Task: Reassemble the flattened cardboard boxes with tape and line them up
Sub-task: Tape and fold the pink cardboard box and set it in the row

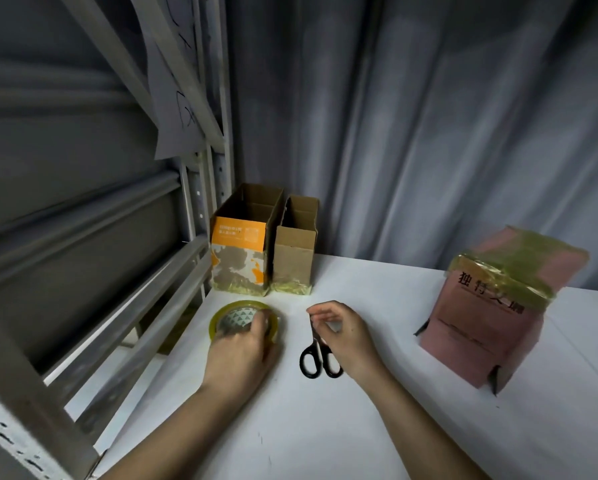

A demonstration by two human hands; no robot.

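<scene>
My left hand [242, 348] has its grip curled over the light, stiff tape roll [244, 322]; my right hand [342, 332] hovers half-open above the scissors [316, 358], holding nothing.

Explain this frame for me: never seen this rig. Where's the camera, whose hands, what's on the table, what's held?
There is no robot: one wide-angle camera sits on a person's head, looking forward and down at their bare hands. The left hand rests on a roll of clear tape lying flat on the white table. The right hand is over black scissors, its fingers at the blade end; whether it grips them is unclear. At the back left stand two open-topped boxes side by side, an orange-printed box and a plain brown box. A taped pink box stands apart at right.
</scene>
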